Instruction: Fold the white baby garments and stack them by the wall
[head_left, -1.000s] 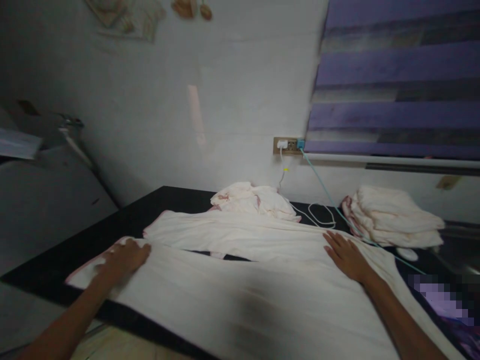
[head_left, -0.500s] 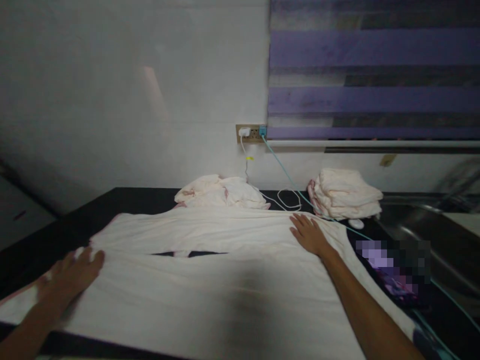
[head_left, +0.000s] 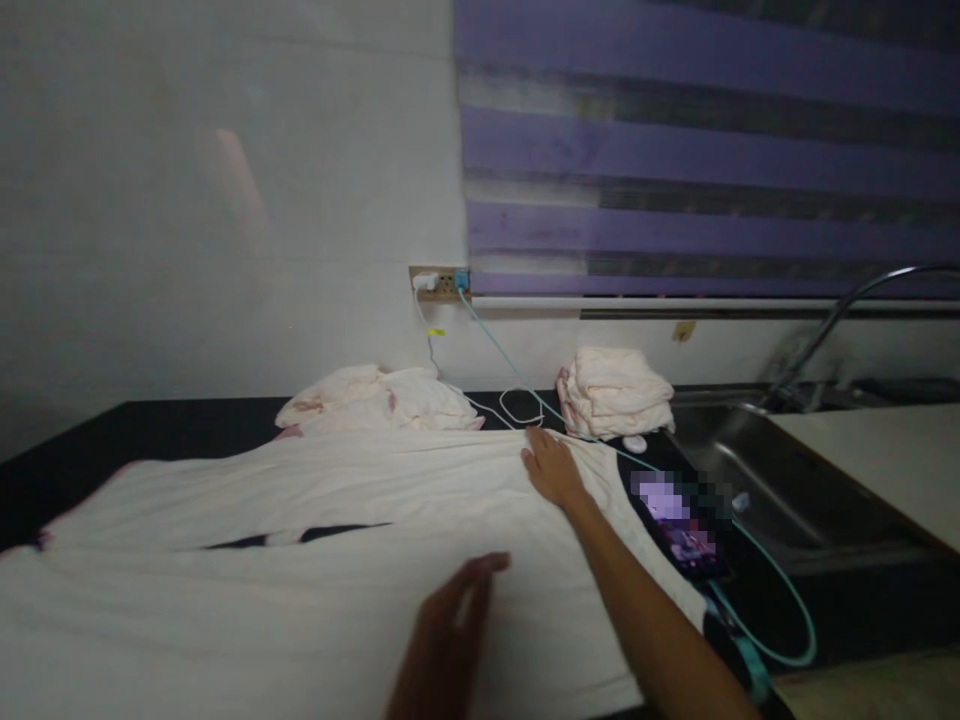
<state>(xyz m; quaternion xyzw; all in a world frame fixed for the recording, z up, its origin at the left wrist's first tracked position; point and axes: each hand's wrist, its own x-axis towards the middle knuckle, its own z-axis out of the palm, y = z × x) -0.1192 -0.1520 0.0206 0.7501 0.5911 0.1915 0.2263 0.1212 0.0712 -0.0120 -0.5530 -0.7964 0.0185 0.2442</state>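
Spread flat across the lower left and centre of the frame, over the black surface [head_left: 187, 425]: a plain cream garment [head_left: 322, 590], with two long leg-like parts running toward the left edge and joined into one broad panel right of centre. Soft-looking, matt cloth, lightly rippled, with shallow lengthwise creases and a pinkish trim on the hem at far left. Between the legs, left of centre, a narrow slit of black with a small pale scrap [head_left: 283, 538] in it. On the right, a long curved edge sloping toward the lower right, just beside the phone [head_left: 679, 530]. Right hand [head_left: 553, 467] resting on the garment by its upper edge, right of centre, open, palm down, with hold of nothing visible. Left hand [head_left: 457, 615] at lower centre, dark and blurred, half open, fingers bent and thumb apart, with nothing visible between; cannot tell whether touching the cloth or just above. Above the garment in the frame, a rumpled heap [head_left: 379, 395] of similar cream cloth with reddish-pink patches; farther right, a folded stack [head_left: 621, 390] of matching colour, pinkish at its left side. Phone screen purple and pink, broken into blocks at the top, too coarse to read. On the white cable [head_left: 421, 310] below the outlet [head_left: 445, 292], a yellow tag [head_left: 436, 332], too small to read.
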